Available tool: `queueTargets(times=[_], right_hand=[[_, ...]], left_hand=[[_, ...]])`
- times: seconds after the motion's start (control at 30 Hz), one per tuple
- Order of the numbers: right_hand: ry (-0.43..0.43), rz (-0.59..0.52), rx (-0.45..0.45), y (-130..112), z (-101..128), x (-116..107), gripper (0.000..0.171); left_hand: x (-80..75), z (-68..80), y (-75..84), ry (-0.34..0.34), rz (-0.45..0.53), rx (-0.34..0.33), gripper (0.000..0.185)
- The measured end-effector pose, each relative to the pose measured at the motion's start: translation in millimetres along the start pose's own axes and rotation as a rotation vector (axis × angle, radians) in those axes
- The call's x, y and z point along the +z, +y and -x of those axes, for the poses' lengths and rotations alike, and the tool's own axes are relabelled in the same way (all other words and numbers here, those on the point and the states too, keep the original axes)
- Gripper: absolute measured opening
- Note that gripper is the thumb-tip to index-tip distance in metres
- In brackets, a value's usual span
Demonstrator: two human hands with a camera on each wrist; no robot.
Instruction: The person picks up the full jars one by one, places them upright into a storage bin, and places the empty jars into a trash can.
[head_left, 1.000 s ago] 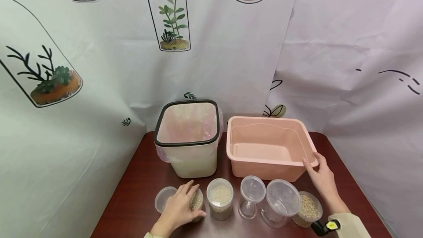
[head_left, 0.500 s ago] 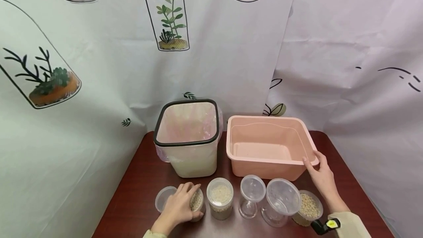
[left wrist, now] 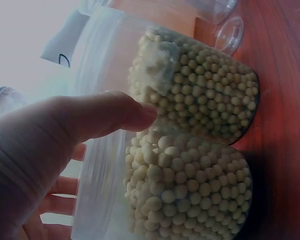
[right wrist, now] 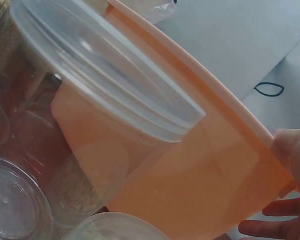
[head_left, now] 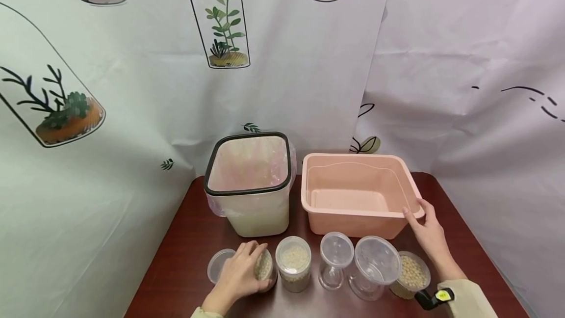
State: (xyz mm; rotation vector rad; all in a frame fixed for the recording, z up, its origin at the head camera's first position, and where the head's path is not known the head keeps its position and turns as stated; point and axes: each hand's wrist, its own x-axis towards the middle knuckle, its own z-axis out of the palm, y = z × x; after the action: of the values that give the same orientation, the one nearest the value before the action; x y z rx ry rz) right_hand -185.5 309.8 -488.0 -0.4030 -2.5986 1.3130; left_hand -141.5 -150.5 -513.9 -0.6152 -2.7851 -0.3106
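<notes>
Left hand [head_left: 238, 276] curls round a clear jar of soybeans [head_left: 264, 270] standing upright on the counter [head_left: 185, 259], in front of the lined bin [head_left: 249, 183]. Right hand [head_left: 427, 232] pinches the near right corner of the pink tub [head_left: 359, 193], right of the bin.

Bright, even, soft-shadowed head view with bowed wide-angle edges; dimmer, hazy wrist close-ups, blurred foreground.

Curtained tabletop [head_left: 185, 239] recording booth
</notes>
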Motion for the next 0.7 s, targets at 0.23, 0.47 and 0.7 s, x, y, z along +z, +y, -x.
queueTargets(times=[0.23, 0.47, 0.7], right_hand=[[-0.001, -0.021, 0.012, -0.9, 0.6, -0.5, 0.074], [0.004, -0.023, -0.001, -0.3, 0.2, -0.2, 0.073], [-0.023, -0.061, 0.024, -0.4, 0.3, -0.3, 0.076]], left_hand=[[-12.3, -2.5, 2.1, 0.056, -0.017, -0.025, 0.080], [-31.4, -8.6, 4.4, 0.090, -0.037, -0.059, 0.079], [-58.6, -17.8, 6.5, 0.138, -0.046, -0.050, 0.080]])
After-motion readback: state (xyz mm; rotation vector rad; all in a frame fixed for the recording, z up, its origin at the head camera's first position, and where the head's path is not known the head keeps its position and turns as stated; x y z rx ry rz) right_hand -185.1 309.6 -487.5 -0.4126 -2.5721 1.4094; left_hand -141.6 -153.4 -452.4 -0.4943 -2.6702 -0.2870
